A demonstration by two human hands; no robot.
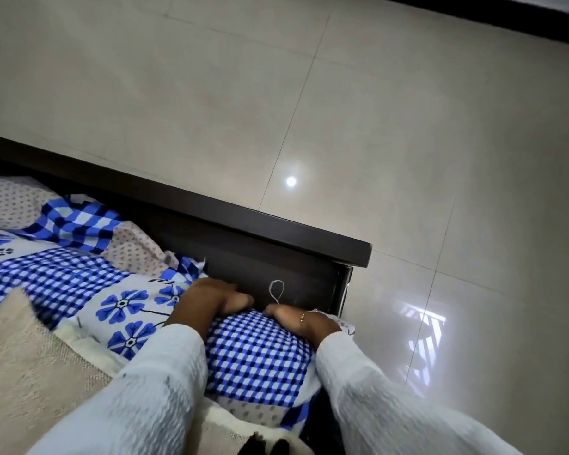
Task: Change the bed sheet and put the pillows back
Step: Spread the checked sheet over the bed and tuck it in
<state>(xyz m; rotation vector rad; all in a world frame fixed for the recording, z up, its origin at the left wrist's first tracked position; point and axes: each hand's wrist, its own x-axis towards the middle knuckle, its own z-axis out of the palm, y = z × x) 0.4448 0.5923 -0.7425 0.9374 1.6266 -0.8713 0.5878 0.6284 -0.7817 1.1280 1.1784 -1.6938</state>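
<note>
left hand [211,298], right hand [296,318], fingertips hidden behind sheet [257,353]

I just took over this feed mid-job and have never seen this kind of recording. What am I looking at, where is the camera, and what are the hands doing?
There is no machine here. A person wears one wide-angle camera on the head, so you look forward and down along two white sleeves to bare hands.

Both hands are at the corner of a bed. The left hand and the right hand press down on the blue-and-white patchwork bed sheet, fingers pointing into the gap beside the dark wooden bed frame, as if tucking the sheet in. The fingertips are partly hidden, so I cannot tell whether they pinch the cloth.

The sheet lies rumpled further along the frame. A cream textured cloth lies over the bed at lower left. A thin white thread loop shows against the frame. Beyond is the glossy tiled floor.
</note>
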